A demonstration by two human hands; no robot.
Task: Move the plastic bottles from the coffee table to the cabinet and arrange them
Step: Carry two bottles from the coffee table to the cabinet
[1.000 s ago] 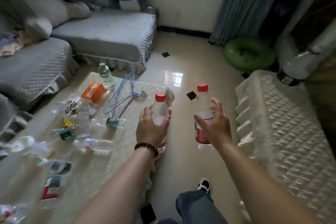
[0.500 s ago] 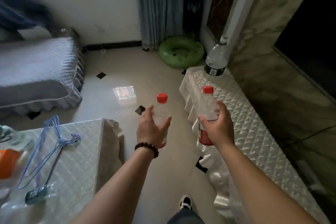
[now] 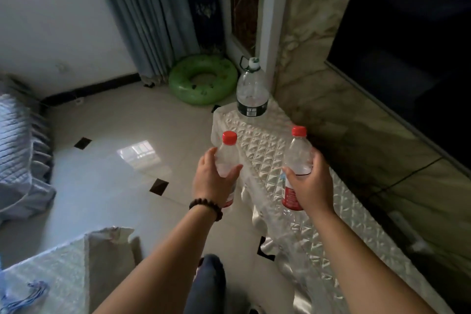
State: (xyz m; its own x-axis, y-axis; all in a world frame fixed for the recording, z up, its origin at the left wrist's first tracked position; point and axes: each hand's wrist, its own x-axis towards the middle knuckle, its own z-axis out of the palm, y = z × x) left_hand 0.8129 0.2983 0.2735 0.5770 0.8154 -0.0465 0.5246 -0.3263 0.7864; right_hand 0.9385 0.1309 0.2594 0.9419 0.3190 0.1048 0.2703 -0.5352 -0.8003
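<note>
At the far left, a corner of the coffee table (image 3: 58,260) showed under its quilted cover. The left hand (image 3: 212,181), a bead bracelet (image 3: 207,207) at its wrist, was curled around a red-capped plastic bottle (image 3: 227,158), held upright above the floor beside the cabinet's edge. The right hand (image 3: 312,186) gripped a second red-capped bottle (image 3: 297,153) upright over the cabinet surface (image 3: 265,140). A large clear jug (image 3: 252,89) stood at the far end of that surface, with a green swim ring (image 3: 202,79) on the floor behind it.
</note>
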